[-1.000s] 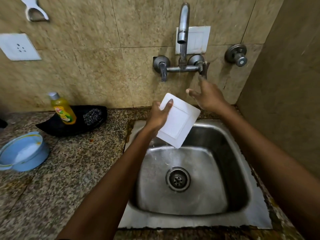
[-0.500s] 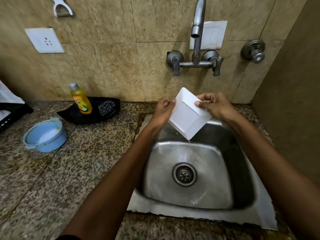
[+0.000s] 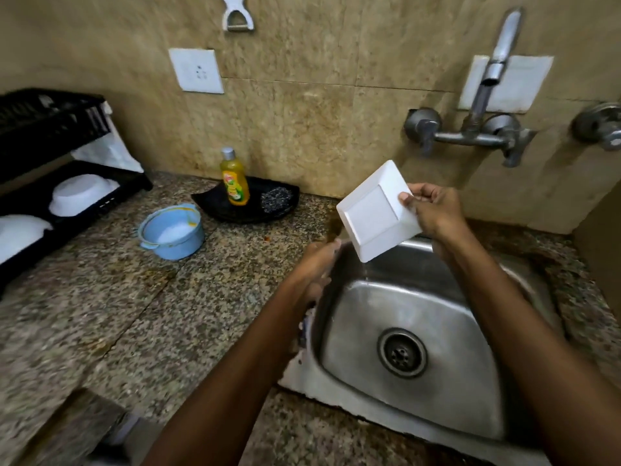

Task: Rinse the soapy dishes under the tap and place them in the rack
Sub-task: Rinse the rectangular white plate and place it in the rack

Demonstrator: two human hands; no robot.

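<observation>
My right hand [image 3: 433, 210] holds a white square dish [image 3: 373, 213] by its right edge, tilted with its underside toward me, over the back left corner of the steel sink [image 3: 447, 317]. Water drips from the dish's lowest corner into the basin. My left hand [image 3: 316, 267] hangs just below and left of the dish at the sink's left rim, blurred, holding nothing. The tap [image 3: 494, 72] is on the wall above the sink. A black dish rack [image 3: 40, 139] stands at the far left with white bowls [image 3: 79, 193] upside down on its lower shelf.
A blue bowl of soapy water [image 3: 173, 232] sits on the granite counter [image 3: 134, 314]. Behind it a black tray [image 3: 248, 210] carries a yellow dish-soap bottle [image 3: 234, 178] and a steel scrubber [image 3: 277, 198]. A second valve [image 3: 601, 126] is on the wall at right.
My left hand has let go of the dish and dropped to the sink's left rim; the right hand alone holds it. The view has swung left, bringing the rack into sight.
</observation>
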